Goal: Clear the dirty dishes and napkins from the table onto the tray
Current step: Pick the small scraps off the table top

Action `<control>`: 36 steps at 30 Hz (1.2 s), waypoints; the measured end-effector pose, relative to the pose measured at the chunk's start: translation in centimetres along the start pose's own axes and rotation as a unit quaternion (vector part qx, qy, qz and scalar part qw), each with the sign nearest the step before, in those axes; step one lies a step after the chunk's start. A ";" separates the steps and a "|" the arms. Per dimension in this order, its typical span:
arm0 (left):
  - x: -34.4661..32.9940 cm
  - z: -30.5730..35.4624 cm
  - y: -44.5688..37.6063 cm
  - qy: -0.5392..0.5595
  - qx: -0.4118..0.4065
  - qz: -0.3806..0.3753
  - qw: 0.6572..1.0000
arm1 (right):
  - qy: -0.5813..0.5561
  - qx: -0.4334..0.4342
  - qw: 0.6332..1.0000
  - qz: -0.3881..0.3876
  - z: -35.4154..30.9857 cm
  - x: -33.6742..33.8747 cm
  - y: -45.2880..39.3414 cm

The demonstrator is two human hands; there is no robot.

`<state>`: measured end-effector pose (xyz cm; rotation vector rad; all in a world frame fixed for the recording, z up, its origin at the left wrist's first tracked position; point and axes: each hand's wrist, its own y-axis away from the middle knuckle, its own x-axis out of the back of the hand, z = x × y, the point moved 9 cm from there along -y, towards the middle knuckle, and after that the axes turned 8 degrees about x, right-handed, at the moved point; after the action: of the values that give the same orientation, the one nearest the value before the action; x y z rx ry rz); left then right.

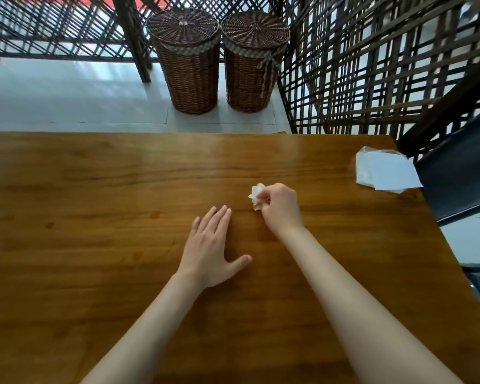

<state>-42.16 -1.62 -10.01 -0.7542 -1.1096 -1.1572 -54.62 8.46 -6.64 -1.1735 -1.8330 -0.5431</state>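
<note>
Right hand (281, 207) has its fingers curled around a crumpled napkin (257, 196), pinching it at the fingertips just above the wooden table (94, 189), right of centre. Grip looks like a pickup: wad bunched small so it carries in one hand. Left hand (214, 250) lies flat on the table just beside it, fingers straight and together, thumb spread, holding nothing; probably bracing or idle while the right does the work. Well apart, at the table's far right corner, sits a stack of clean-looking white napkins (385, 170) in a clear wrapper, likely stock, not waste. No tray or dishes in view, so the drop point is out of frame. Past the far edge, two lidded wicker baskets (219, 59) stand on the floor against a dark lattice screen (372, 65).
</note>
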 end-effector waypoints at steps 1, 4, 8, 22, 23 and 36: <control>0.0 0.0 0.0 -0.001 -0.004 0.001 1.000 | 0.009 0.008 1.000 -0.020 -0.5 -0.7 0.1; 0.1 -0.1 0.1 -0.002 -0.009 0.007 1.000 | 0.015 0.023 0.999 -0.039 -1.0 -1.5 0.6; -0.1 -0.1 0.3 0.007 -0.004 -0.004 1.000 | 0.006 0.031 0.997 -0.072 -1.2 -1.7 1.8; -0.3 -0.2 0.1 -0.005 -0.005 -0.030 1.000 | 0.022 -0.044 0.998 0.031 2.7 0.7 1.1; -0.3 -0.3 0.1 -0.005 -0.003 -0.029 1.000 | 0.019 -0.022 0.999 0.015 1.8 0.0 1.6; -0.8 5.3 5.7 0.031 -0.028 -0.018 0.999 | 0.067 -0.084 0.994 -0.012 6.5 3.5 9.2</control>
<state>-38.14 4.98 -8.75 -0.7399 -1.0468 -1.2389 -49.94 19.27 -7.91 -1.1977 -1.7152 -0.7841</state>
